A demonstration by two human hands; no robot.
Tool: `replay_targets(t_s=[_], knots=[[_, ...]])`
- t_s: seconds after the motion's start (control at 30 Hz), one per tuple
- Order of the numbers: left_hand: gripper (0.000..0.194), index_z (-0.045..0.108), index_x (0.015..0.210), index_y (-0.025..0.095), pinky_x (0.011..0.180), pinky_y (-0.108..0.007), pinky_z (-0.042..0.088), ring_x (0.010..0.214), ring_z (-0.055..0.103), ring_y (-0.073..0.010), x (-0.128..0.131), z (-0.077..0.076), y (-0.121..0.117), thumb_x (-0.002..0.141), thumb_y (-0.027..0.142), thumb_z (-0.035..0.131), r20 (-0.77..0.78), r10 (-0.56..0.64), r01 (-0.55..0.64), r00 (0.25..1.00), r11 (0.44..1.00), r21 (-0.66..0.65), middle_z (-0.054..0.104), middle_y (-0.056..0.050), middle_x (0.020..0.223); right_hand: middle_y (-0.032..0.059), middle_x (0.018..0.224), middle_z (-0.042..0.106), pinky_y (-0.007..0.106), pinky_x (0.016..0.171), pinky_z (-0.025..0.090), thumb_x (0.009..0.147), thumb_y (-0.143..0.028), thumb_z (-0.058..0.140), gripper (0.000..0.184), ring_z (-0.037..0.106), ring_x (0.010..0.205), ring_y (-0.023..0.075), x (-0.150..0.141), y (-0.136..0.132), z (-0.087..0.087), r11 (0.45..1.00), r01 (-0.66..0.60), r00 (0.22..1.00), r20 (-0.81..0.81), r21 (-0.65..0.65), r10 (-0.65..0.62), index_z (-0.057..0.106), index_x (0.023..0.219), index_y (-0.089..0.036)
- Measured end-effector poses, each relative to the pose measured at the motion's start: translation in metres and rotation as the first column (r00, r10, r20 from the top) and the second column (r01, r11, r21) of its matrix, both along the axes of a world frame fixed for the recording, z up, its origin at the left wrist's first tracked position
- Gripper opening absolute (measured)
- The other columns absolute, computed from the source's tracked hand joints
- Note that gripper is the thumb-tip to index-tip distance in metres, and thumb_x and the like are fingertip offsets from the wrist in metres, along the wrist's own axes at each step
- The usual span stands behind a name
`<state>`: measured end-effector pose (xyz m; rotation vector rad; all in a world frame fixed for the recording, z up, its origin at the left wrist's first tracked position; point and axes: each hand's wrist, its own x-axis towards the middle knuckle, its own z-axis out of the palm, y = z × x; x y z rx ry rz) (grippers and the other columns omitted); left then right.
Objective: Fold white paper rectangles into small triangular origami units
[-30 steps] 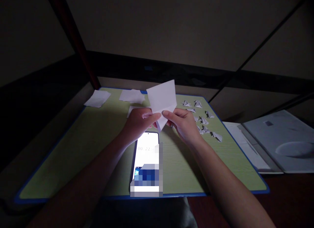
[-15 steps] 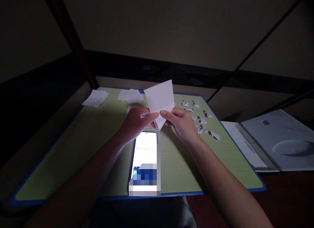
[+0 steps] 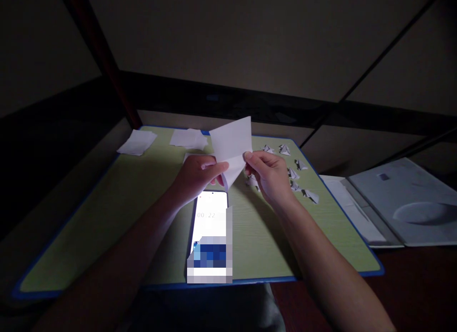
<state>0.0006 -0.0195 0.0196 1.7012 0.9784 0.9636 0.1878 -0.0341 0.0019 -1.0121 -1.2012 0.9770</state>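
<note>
Green table (image 3: pixel 253 227) beneath white paper (image 3: pixel 232 139), dim wall (image 3: pixel 228 41), reddish post (image 3: pixel 103 60)

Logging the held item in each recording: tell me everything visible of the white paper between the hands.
The white paper looks plain, thin and matt. Its upper part is a slanted four-sided panel; a crease crosses below it, and from there the paper narrows to a downward point. It is held above the green table, beyond the far end of the phone. The left hand has its thumb on the lower left; the right hand pinches the right edge near the crease.
</note>
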Motion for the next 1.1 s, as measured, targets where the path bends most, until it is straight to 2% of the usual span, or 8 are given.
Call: replay_targets(t_s=[0.1,0.27,0.43,0.6,0.73,1.1], knots=[[0.027,0.065,0.059,0.016,0.052,-0.027,0.043,0.048,0.055,-0.0107,0.0008,-0.0001,-0.0007,0.077,0.035,0.065,0.023,0.002,-0.001,1.0,1.0,-0.02,0.067,-0.003,0.056,-0.0013,0.058,0.058,0.027,0.055,0.037,0.079,-0.043,0.074,0.03,0.049,0.055,0.0112,-0.0011,-0.0011,0.0017,0.999,-0.03,0.999,-0.016,0.024,0.031,0.067,0.059,-0.022],[0.025,0.066,0.059,0.016,0.052,-0.026,0.042,0.048,0.054,-0.0101,0.0016,-0.0013,-0.0011,0.077,0.034,0.064,0.057,0.039,-0.039,0.998,0.999,-0.003,0.066,-0.002,0.055,-0.0011,0.062,0.06,0.028,0.056,0.039,0.078,-0.04,0.074,0.022,0.051,0.057,0.0111,-0.0036,-0.0032,0.0053,0.996,-0.085,0.993,-0.083,-0.021,0.083,0.071,0.065,-0.022],[0.026,0.067,0.062,0.016,0.053,-0.026,0.042,0.05,0.056,-0.0103,0.0009,-0.0022,-0.0008,0.078,0.036,0.064,0.047,0.044,-0.045,0.998,0.999,0.001,0.068,-0.003,0.059,-0.0007,0.062,0.062,0.028,0.054,0.038,0.075,-0.034,0.074,0.017,0.05,0.055,0.011,-0.0043,-0.0047,0.0074,0.998,-0.044,0.997,-0.061,-0.037,0.042,0.07,0.063,-0.023],[0.026,0.066,0.059,0.016,0.052,-0.026,0.041,0.048,0.055,-0.0099,0.0024,-0.0021,-0.001,0.077,0.034,0.065,0.043,0.022,-0.022,0.999,1.0,-0.009,0.067,-0.003,0.057,-0.0011,0.057,0.06,0.028,0.052,0.036,0.075,-0.023,0.068,0.02,0.05,0.052,0.011,-0.0035,-0.0028,0.0048,0.999,-0.046,0.994,-0.1,-0.012,0.044,0.065,0.056,-0.022],[0.026,0.066,0.057,0.016,0.051,-0.025,0.041,0.047,0.055,-0.0097,0.0034,-0.0036,-0.0002,0.077,0.033,0.064,0.061,0.041,-0.042,0.997,0.999,0.015,0.066,-0.002,0.055,-0.0015,0.058,0.06,0.028,0.051,0.036,0.081,-0.03,0.069,0.024,0.05,0.052,0.0104,-0.0024,-0.001,0.0015,0.999,-0.044,0.998,-0.049,0.024,0.045,0.066,0.059,-0.022],[0.026,0.064,0.053,0.017,0.049,-0.025,0.039,0.045,0.052,-0.0094,0.0068,-0.0031,-0.0038,0.077,0.027,0.063,0.123,0.129,-0.138,0.984,0.988,0.065,0.063,0.0,0.05,-0.0009,0.06,0.063,0.026,0.053,0.041,0.077,-0.04,0.075,0.027,0.054,0.054,0.0101,-0.0095,-0.0059,0.0057,0.997,-0.072,0.995,0.065,-0.02,0.073,0.063,0.063,-0.02]])
